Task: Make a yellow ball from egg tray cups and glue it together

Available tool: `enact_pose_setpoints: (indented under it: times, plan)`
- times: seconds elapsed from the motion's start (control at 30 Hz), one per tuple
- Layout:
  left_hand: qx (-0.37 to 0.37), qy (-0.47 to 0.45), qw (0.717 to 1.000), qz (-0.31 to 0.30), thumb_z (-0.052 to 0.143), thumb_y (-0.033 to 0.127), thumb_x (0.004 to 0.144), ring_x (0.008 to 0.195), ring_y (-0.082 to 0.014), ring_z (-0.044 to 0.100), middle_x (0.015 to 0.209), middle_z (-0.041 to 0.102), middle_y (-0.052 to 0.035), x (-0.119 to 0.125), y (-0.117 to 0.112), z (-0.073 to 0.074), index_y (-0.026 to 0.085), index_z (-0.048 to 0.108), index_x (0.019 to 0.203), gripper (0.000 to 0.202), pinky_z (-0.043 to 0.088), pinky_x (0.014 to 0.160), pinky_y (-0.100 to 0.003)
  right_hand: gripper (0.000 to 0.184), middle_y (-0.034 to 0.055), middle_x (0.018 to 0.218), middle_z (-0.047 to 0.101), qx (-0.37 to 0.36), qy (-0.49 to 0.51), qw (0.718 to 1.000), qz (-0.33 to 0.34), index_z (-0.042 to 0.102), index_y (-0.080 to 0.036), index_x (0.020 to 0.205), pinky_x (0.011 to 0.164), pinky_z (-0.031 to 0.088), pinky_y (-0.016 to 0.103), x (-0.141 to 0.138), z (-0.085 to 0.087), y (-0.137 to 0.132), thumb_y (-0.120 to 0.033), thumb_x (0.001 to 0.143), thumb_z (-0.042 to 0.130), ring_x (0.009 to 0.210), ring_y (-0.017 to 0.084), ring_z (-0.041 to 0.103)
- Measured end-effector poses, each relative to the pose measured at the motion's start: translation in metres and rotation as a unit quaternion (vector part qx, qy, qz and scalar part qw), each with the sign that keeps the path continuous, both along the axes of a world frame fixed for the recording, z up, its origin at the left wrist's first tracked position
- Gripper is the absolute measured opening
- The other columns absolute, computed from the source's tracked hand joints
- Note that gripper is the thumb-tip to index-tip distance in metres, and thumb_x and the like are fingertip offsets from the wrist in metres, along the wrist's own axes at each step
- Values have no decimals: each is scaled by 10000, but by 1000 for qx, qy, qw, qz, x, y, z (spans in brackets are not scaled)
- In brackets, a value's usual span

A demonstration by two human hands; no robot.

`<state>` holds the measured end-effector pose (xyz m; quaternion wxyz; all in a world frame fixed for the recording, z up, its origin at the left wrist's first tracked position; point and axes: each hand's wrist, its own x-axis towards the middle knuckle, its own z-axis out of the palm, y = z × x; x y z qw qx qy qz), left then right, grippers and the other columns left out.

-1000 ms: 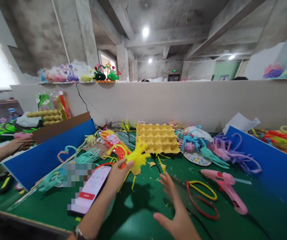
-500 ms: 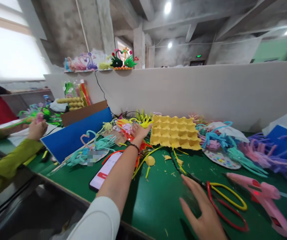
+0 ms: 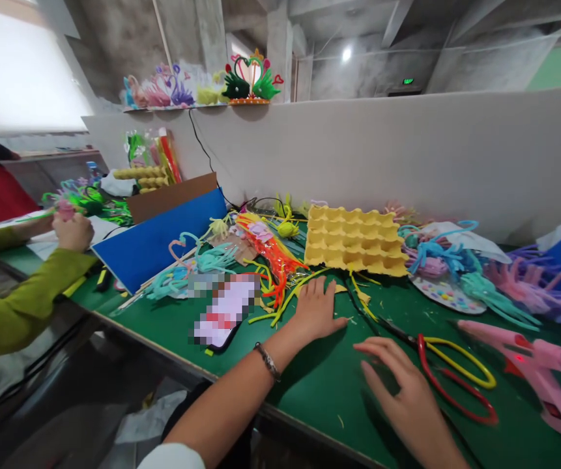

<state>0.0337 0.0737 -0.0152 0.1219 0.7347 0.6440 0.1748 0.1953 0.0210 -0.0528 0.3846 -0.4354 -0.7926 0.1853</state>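
My left hand (image 3: pixel 316 310) lies flat, fingers spread, on the green table (image 3: pixel 309 384), covering a yellow scrap among yellow pipe-cleaner stems (image 3: pixel 287 296). My right hand (image 3: pixel 402 391) hovers open, palm down, just left of the scissors (image 3: pixel 451 378) with red and yellow handles. A yellow egg tray (image 3: pixel 353 238) lies behind my left hand. A yellow fuzzy piece (image 3: pixel 288 228) rests beside the tray's left edge. A phone (image 3: pixel 224 311) lies left of my left hand.
A pink glue gun (image 3: pixel 534 371) lies at the right. Pink, teal and purple pipe-cleaner shapes (image 3: pixel 460 273) pile up behind it. Blue dividers (image 3: pixel 156 241) stand on the left and far right. Another person's green sleeve (image 3: pixel 21 306) and hands (image 3: pixel 71 231) work at the left.
My left hand left the yellow fuzzy piece by the egg tray, pulled back and came down flat on the table. My right hand moved toward the scissors. The view swung left.
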Motion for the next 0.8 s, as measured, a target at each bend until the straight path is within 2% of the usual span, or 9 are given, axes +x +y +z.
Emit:
enact_pose_setpoints:
  times: [0.17, 0.33, 0.43, 0.53, 0.6, 0.7, 0.8]
  plan:
    - [-3, -2, 999, 32, 450, 482, 816, 1254, -322, 356, 1316, 461, -193, -12, 11, -6, 99, 402, 1299, 618, 190, 1064, -488, 204, 52, 872, 617, 2, -9, 1000, 5, 632, -238, 864, 697, 500, 257, 0, 0, -1, -328, 839, 451, 800, 166, 616]
    - [-1, -25, 999, 37, 445, 505, 814, 1231, -323, 377, 1245, 527, -197, -6, 25, -2, 81, 526, 1167, 558, 165, 1065, -473, 172, 41, 840, 624, 14, -16, 1000, 20, 618, -235, 820, 673, 492, 233, 0, 4, -1, -301, 837, 460, 769, 155, 619]
    - [-16, -67, 996, 47, 444, 512, 812, 1188, -335, 436, 1212, 550, -216, 5, 39, 3, 67, 535, 1134, 557, 275, 1010, -453, 158, 34, 807, 628, 19, -20, 999, 31, 617, -236, 795, 649, 488, 224, 0, 5, -1, -285, 829, 471, 744, 151, 623]
    - [-50, -129, 989, 55, 428, 511, 819, 1042, -310, 567, 1131, 609, -198, 15, 52, 7, 86, 553, 1079, 513, 432, 836, -368, 174, 40, 803, 626, 13, -24, 999, 26, 617, -236, 796, 645, 488, 229, 0, 5, 0, -285, 838, 456, 752, 155, 623]
    - [-66, -168, 982, 60, 457, 509, 805, 995, -295, 596, 1109, 626, -179, 20, 59, 7, 98, 532, 1093, 507, 454, 772, -333, 184, 48, 794, 626, 7, -28, 999, 23, 617, -233, 795, 640, 491, 240, -1, 7, -1, -284, 839, 446, 741, 160, 623]
    - [-77, -215, 971, 75, 538, 482, 766, 1041, -295, 575, 1140, 611, -167, 25, 66, 7, 114, 454, 1183, 562, 444, 798, -329, 177, 46, 748, 625, 6, -31, 999, 36, 610, -225, 764, 626, 495, 245, -4, 13, -3, -256, 825, 447, 698, 157, 623]
    - [-94, -261, 956, 97, 578, 456, 755, 1067, -296, 553, 1149, 600, -166, 26, 76, 7, 129, 471, 1169, 538, 439, 825, -340, 175, 39, 723, 627, 9, -30, 998, 52, 603, -225, 735, 612, 495, 240, -7, 20, -5, -240, 814, 447, 674, 149, 622]
